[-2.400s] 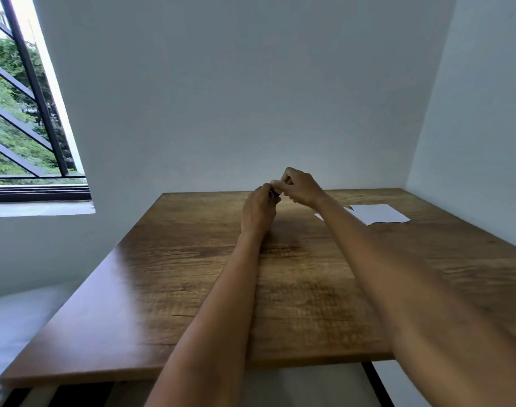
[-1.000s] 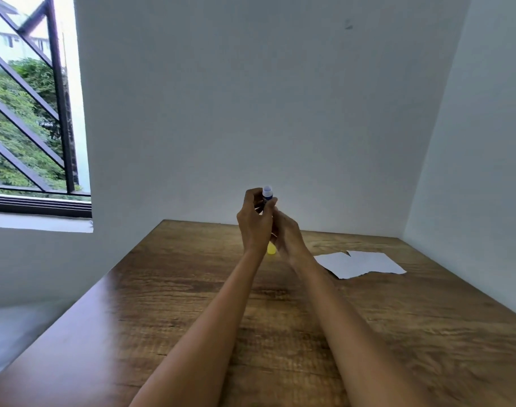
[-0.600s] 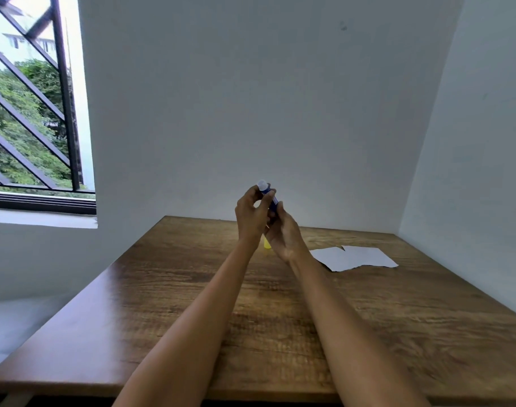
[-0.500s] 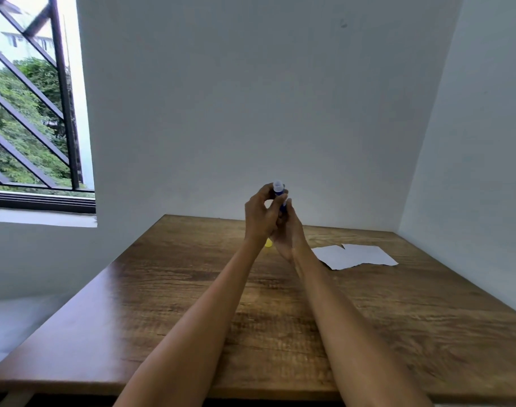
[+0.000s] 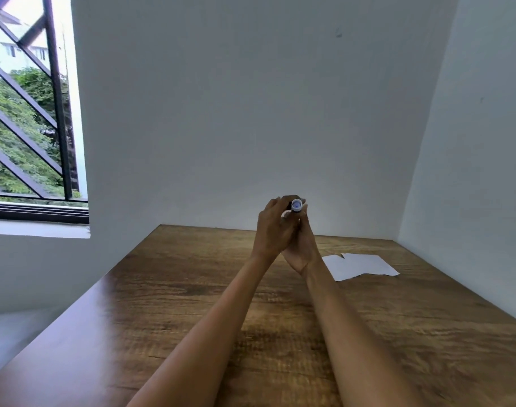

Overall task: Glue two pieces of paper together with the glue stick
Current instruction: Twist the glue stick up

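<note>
**Two hands raised over a wooden table, holding a glue stick between them**

Seen from a head-worn camera, two bare forearms reach forward from the bottom edge and meet near the middle of the view. The left hand [image 5: 273, 229] and the right hand [image 5: 301, 245] are pressed close together, palms facing, lifted above a brown wood-grain table [image 5: 174, 304]. Between their fingertips sits a glue stick [image 5: 296, 205], its round white end turned toward the camera; the dark barrel is mostly hidden by the fingers. The fingers of both hands are curled around the stick, the left hand's thumb lying just beside the white end. (Whether a cap is on or off cannot be made out.)

To the right of the hands, lying flat on the table toward its far right corner, are two white pieces of paper [image 5: 361, 265], side by side and slightly overlapping, well apart from the glue stick. Neither hand touches them.

Plain pale walls [image 5: 251, 113] close in behind and to the right of the table. At upper left, a window [image 5: 24, 127] with dark diagonal bars shows green trees and a building outside.
</note>
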`<state>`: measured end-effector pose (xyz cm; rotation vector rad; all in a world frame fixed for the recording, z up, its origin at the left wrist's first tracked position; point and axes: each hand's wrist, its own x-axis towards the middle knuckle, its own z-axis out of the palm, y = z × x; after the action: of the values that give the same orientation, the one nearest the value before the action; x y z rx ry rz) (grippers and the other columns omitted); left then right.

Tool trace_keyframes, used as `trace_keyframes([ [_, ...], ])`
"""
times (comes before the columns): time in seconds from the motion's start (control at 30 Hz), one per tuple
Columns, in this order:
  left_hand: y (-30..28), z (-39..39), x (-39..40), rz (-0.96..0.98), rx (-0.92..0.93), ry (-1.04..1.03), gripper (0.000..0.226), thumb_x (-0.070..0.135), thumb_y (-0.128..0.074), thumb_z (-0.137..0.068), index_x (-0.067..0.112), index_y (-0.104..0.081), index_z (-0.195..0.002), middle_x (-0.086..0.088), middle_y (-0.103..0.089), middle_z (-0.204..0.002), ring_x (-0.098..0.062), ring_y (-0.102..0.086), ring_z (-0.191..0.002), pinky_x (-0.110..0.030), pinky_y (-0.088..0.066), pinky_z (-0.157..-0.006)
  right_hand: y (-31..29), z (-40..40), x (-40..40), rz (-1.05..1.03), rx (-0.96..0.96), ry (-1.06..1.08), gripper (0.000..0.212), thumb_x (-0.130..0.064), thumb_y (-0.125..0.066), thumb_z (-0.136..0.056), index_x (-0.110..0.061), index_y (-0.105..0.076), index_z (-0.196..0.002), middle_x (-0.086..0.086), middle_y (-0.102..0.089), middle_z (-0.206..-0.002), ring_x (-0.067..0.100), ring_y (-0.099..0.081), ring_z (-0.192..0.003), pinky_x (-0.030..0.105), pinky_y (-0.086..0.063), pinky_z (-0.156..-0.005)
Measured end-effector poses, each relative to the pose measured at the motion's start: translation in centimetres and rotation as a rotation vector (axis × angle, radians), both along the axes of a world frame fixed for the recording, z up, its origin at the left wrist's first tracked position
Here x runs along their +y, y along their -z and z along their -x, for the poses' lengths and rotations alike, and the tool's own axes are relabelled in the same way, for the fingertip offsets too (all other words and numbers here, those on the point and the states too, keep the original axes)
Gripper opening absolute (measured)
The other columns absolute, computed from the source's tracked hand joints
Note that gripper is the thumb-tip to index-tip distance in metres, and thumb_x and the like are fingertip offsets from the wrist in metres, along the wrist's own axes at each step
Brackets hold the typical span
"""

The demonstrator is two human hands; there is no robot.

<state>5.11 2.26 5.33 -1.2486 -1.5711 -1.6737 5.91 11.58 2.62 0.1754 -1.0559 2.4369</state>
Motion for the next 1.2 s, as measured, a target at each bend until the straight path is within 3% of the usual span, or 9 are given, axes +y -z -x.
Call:
trace_keyframes([
  [0.27,-0.2,0.7,-0.7,-0.044,-0.088,0.048,0.018,0.004,-0.059,-0.086,0.014,-0.065,-0.1,0.004,-0.069,-0.099,-0.013,-0.065,-0.092,-0.018,-0.05,-0.077,-0.3,-0.5,0.3,-0.065,0.057,-0.065,0.03,-0.028,-0.042,-0.098,-0.016,-0.067,-0.11,0.0,-0.061,-0.096,0.01,-0.056,-0.088,0.022,-0.05,-0.081],
  [0.47,0.2,0.4,-0.1,0.057,-0.082,0.058,0.019,0.01,-0.059,-0.088,0.017,-0.064,-0.105,0.003,-0.061,-0.093,-0.005,-0.06,-0.068,-0.007,-0.046,-0.06,0.0,-0.6,0.5,-0.203,-0.081,0.054,0.041,-0.053,-0.047,-0.091,-0.023,-0.073,-0.082,-0.005,-0.06,-0.062,0.006,-0.058,-0.056,0.02,-0.048,-0.05],
  [0.57,0.4,0.3,0.2,0.083,-0.009,0.037,0.02,0.006,-0.059,-0.086,0.014,-0.064,-0.104,-0.005,-0.065,-0.094,-0.01,-0.06,-0.078,-0.009,-0.044,-0.065,0.1,-0.7,0.3,-0.101,-0.025,-0.009,0.037,-0.048,-0.047,-0.093,-0.019,-0.067,-0.101,-0.002,-0.069,-0.087,0.01,-0.068,-0.083,0.025,-0.054,-0.067],
  [0.67,0.4,0.9,-0.2,0.037,-0.008,0.023,0.022,0.003,-0.057,-0.086,0.013,-0.065,-0.104,-0.004,-0.066,-0.097,-0.013,-0.059,-0.092,-0.012,-0.044,-0.074,0.1,-0.8,0.5,-0.066,0.039,-0.09,0.033,-0.031,-0.048,-0.096,-0.013,-0.06,-0.121,0.004,-0.062,-0.112,0.017,-0.056,-0.109,0.03,-0.047,-0.094],
  [0.77,0.1,1.0,-0.5,-0.022,-0.072,0.056,0.021,0.003,-0.056,-0.087,0.014,-0.065,-0.103,0.006,-0.065,-0.096,-0.013,-0.062,-0.091,-0.022,-0.051,-0.075,0.0,-0.9,0.6,-0.101,0.029,-0.075,0.028,-0.027,-0.05,-0.093,-0.014,-0.065,-0.112,0.002,-0.06,-0.094,0.012,-0.056,-0.088,0.024,-0.049,-0.081],
  [0.83,0.0,0.6,-0.3,0.001,-0.07,0.058,0.02,0.006,-0.057,-0.087,0.016,-0.065,-0.103,0.011,-0.061,-0.091,-0.011,-0.062,-0.084,-0.016,-0.05,-0.07,-0.2,-1.1,0.6,-0.125,0.005,-0.06,0.029,-0.036,-0.049,-0.093,-0.018,-0.07,-0.102,0.001,-0.06,-0.081,0.01,-0.058,-0.076,0.023,-0.047,-0.069],
  [0.93,0.2,0.4,0.0,0.039,-0.068,0.074,0.021,0.006,-0.057,-0.088,0.017,-0.064,-0.105,0.013,-0.058,-0.089,-0.004,-0.06,-0.083,-0.005,-0.045,-0.067,-0.2,-1.1,0.3,-0.186,-0.07,-0.007,0.044,-0.055,-0.046,-0.09,-0.022,-0.072,-0.103,0.0,-0.069,-0.088,0.013,-0.064,-0.085,0.024,-0.05,-0.069],
  [1.03,0.6,1.0,-0.2,0.014,-0.056,0.056,0.019,0.006,-0.058,-0.088,0.015,-0.065,-0.103,0.013,-0.06,-0.091,-0.01,-0.059,-0.091,-0.011,-0.045,-0.075,-0.2,-1.0,-0.2,-0.134,-0.01,-0.097,0.041,-0.043,-0.042,-0.096,-0.016,-0.062,-0.118,0.003,-0.069,-0.109,0.017,-0.065,-0.103,0.03,-0.056,-0.079],
  [1.2,0.9,1.2,-0.2,-0.011,-0.108,0.068,0.02,0.007,-0.056,-0.089,0.02,-0.062,-0.102,0.006,-0.063,-0.097,-0.004,-0.061,-0.091,-0.011,-0.049,-0.072,0.3,-1.0,0.7,-0.131,-0.001,-0.084,0.028,-0.031,-0.05,-0.092,-0.016,-0.07,-0.104,0.004,-0.061,-0.089,0.013,-0.06,-0.082,0.025,-0.049,-0.071],
])
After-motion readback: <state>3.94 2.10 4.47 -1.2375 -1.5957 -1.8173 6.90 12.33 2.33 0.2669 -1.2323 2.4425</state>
